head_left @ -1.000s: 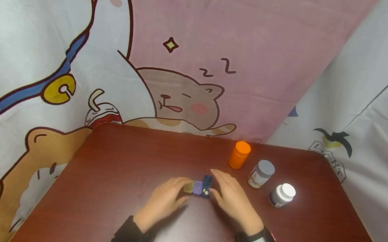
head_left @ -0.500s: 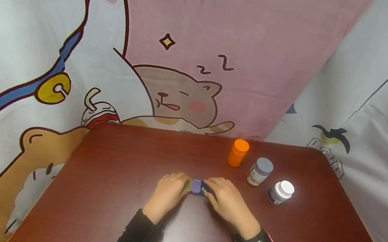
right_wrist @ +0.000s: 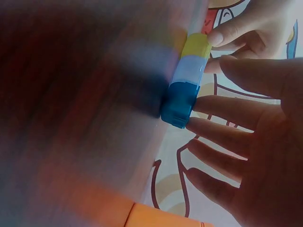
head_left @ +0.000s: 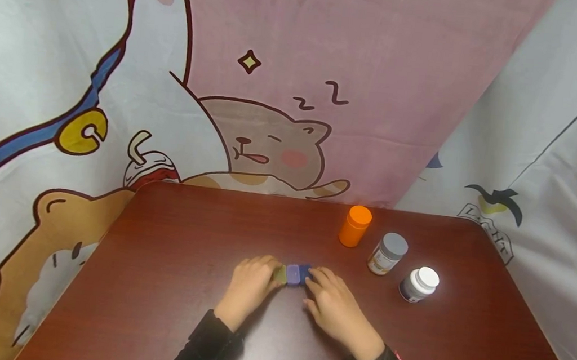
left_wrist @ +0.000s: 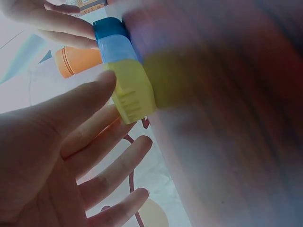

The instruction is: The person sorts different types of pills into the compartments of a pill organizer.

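A small pill organizer (head_left: 293,274) with a yellow, a purple and a blue compartment lies on the table between both hands. All its lids are down in the head view. My left hand (head_left: 250,283) pinches the yellow end (left_wrist: 130,87), thumb on the near side and fingers behind. My right hand (head_left: 338,308) is at the blue end (right_wrist: 181,101), its index and middle fingertips touching it. The right thumb stands apart from the box, and the other right fingers are extended.
On the brown table (head_left: 188,228), an orange bottle (head_left: 354,227), a grey-lidded jar (head_left: 386,254) and a white-capped bottle (head_left: 419,284) stand to the right, beyond the right hand. A cartoon-print cloth (head_left: 378,68) hangs behind the table.
The blue compartment's lid stood open with pills showing inside; it is now down. My right hand came onto the lid, then its thumb drew away. My left hand closed in on the yellow end.
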`<state>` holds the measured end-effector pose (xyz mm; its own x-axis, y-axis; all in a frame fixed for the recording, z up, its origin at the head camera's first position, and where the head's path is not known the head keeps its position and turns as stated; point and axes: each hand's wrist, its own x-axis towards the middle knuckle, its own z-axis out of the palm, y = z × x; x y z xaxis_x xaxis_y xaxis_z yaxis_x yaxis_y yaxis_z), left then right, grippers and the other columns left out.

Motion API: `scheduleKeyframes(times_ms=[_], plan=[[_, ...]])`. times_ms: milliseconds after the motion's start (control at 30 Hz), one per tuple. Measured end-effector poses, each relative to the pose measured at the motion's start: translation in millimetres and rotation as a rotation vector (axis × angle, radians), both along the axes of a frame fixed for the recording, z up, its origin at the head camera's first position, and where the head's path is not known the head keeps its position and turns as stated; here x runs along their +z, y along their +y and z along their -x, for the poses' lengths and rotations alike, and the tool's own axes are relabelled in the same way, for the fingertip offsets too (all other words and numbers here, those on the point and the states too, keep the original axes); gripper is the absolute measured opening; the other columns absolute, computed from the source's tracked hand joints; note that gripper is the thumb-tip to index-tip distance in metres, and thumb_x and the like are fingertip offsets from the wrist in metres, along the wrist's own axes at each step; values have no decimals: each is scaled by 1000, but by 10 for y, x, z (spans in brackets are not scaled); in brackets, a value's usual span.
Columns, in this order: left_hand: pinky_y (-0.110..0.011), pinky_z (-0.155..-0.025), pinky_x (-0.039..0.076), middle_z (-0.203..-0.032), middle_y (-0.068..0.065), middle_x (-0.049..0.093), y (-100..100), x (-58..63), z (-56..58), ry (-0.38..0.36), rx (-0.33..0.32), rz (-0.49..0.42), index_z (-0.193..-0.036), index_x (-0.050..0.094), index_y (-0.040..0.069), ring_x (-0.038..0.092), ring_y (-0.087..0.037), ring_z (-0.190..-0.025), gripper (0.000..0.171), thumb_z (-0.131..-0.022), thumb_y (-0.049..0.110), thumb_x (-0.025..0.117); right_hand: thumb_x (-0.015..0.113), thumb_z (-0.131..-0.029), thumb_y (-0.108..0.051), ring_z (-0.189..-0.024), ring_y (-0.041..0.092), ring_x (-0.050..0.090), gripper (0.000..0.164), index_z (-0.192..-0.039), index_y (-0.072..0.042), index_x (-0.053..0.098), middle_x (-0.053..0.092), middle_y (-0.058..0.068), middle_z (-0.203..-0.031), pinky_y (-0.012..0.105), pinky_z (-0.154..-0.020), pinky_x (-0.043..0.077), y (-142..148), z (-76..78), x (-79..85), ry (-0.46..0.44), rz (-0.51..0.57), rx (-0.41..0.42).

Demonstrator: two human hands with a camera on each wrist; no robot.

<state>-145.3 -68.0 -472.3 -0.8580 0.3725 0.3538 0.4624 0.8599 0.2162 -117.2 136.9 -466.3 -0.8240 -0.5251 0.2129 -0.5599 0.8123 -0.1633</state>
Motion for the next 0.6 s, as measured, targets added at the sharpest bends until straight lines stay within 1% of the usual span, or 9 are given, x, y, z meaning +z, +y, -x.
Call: scheduleKeyframes(times_ms=[100, 267, 467, 600], plan=[[-31, -65, 45, -89, 6, 63, 1, 4, -12, -11, 7, 0, -94, 67, 17, 58, -14, -75, 33, -66, 32, 75, 66, -78, -33, -118, 27, 39, 46, -114, -3, 61, 48, 12, -127, 45, -95, 33, -24, -21, -2, -5, -23, -17], [-31, -66, 46, -91, 6, 63, 12, 21, 6, -30, 4, 8, -96, 67, 18, 58, -14, -76, 34, -66, 32, 75, 66, -78, -34, -118, 29, 40, 51, -115, -1, 58, 46, 15, -129, 47, -94, 34, -53, -49, -2, -2, -41, -29], [-32, -69, 46, -96, 6, 64, -12, 37, 30, -44, -17, 6, -97, 67, 18, 59, -14, -79, 35, -66, 32, 76, 67, -77, -34, -117, 28, 40, 52, -117, -1, 57, 44, 14, -130, 47, -93, 35, -49, -69, -21, 17, -39, -35], [-32, -71, 46, -96, 6, 63, -35, 28, 31, -45, -28, 6, -97, 67, 18, 59, -14, -80, 35, -68, 34, 75, 67, -77, -33, -115, 28, 43, 54, -119, -1, 55, 43, 14, -131, 46, -92, 36, -45, -88, -31, 1, -21, -35]])
